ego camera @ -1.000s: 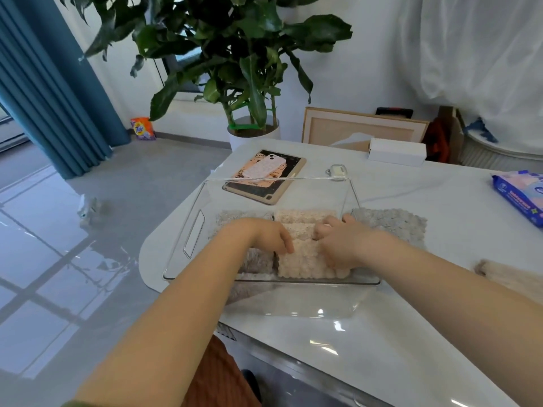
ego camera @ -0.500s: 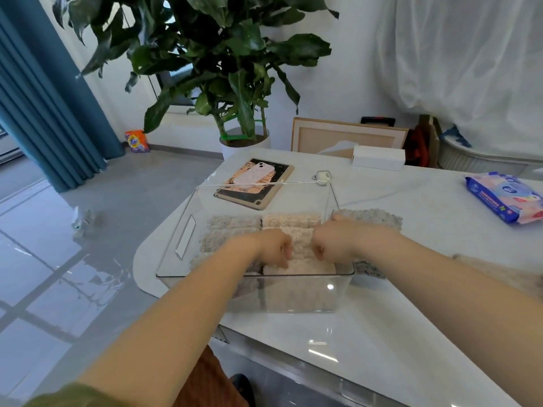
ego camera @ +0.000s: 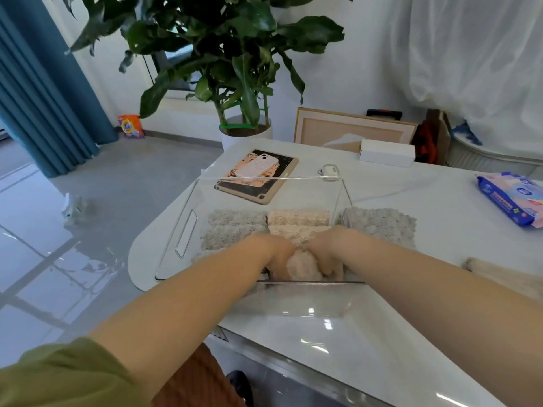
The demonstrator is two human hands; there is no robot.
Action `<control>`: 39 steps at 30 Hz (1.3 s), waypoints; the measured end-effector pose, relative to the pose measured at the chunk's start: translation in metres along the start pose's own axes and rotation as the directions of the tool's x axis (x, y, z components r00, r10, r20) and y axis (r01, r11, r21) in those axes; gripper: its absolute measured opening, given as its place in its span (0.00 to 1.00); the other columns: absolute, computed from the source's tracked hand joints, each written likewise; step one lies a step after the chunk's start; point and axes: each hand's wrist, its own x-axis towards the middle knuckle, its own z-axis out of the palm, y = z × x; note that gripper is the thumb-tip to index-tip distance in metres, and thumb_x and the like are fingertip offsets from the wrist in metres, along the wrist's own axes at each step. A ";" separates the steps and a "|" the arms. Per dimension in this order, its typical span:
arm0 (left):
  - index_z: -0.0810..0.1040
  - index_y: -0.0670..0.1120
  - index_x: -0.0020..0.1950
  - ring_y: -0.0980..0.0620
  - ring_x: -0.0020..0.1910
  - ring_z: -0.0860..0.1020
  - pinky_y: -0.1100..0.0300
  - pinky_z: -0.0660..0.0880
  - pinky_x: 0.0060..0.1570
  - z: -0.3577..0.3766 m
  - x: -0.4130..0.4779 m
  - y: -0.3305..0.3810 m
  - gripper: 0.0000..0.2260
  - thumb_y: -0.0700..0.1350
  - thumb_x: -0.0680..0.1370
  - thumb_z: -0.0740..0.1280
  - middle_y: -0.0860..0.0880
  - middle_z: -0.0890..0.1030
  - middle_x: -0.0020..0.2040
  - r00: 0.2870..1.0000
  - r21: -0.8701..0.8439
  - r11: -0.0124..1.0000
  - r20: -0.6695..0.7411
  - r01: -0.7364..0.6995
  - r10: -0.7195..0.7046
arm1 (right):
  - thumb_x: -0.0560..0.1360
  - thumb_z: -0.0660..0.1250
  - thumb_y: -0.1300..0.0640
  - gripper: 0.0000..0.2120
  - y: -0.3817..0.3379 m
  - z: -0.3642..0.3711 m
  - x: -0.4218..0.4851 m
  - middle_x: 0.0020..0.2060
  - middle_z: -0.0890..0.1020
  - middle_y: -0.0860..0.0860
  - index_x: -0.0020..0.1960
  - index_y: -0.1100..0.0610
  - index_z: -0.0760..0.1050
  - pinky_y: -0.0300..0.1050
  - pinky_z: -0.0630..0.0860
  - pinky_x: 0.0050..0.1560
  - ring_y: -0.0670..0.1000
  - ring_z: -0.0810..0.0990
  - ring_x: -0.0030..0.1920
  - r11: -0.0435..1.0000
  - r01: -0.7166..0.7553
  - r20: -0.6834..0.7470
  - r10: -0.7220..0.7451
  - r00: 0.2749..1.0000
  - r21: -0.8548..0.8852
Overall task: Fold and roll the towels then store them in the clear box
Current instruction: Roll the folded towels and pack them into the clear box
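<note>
The clear box (ego camera: pixel 188 227) stands on the white table near its front left corner. Inside lie grey rolled towels (ego camera: pixel 235 227) on the left and pink rolled towels (ego camera: pixel 298 220) on the right. Both my hands are down in the box at its near wall. My left hand (ego camera: pixel 277 257) and my right hand (ego camera: pixel 326 254) grip a pink rolled towel (ego camera: pixel 302 267) from either side. A grey towel (ego camera: pixel 382 227) lies flat outside the box on the right. A beige towel (ego camera: pixel 484 274) lies at the right edge, partly hidden by my arm.
Behind the box lie a tablet (ego camera: pixel 258 183) with a phone (ego camera: pixel 258 165) on it and a small clear case (ego camera: pixel 329 170). A white box (ego camera: pixel 386 152) sits at the table's back, a wipes pack (ego camera: pixel 514 198) at the right. A potted plant (ego camera: pixel 244 130) stands beyond.
Both hands have pulled back toward the box's near wall and now hold a pink roll between them. The camera has tilted, shifting the scene slightly left.
</note>
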 end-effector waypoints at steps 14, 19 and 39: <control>0.76 0.41 0.55 0.45 0.49 0.76 0.57 0.71 0.43 0.000 -0.001 -0.022 0.19 0.52 0.72 0.73 0.42 0.78 0.54 0.974 -0.210 0.967 -0.144 0.141 -0.173 | 0.78 0.60 0.47 0.23 0.012 0.010 0.016 0.69 0.65 0.56 0.71 0.52 0.66 0.51 0.56 0.67 0.56 0.61 0.68 0.906 -0.275 -0.213 0.214 0.953 -0.323; 0.74 0.40 0.62 0.46 0.52 0.77 0.54 0.76 0.50 -0.012 -0.011 -0.008 0.28 0.54 0.69 0.76 0.44 0.79 0.57 0.980 -0.091 0.978 -0.049 0.189 -0.194 | 0.76 0.63 0.44 0.24 0.014 0.007 0.003 0.69 0.67 0.53 0.70 0.50 0.66 0.53 0.53 0.69 0.55 0.61 0.69 0.900 -0.247 -0.189 0.190 0.964 -0.359; 0.72 0.41 0.65 0.42 0.58 0.73 0.53 0.70 0.48 -0.067 -0.048 0.093 0.15 0.38 0.78 0.59 0.43 0.72 0.61 0.653 -0.154 0.988 -0.750 -0.015 -0.107 | 0.77 0.59 0.58 0.15 0.117 0.098 -0.076 0.61 0.72 0.62 0.63 0.61 0.69 0.54 0.71 0.57 0.64 0.71 0.60 0.391 -0.255 -0.196 0.806 0.558 0.884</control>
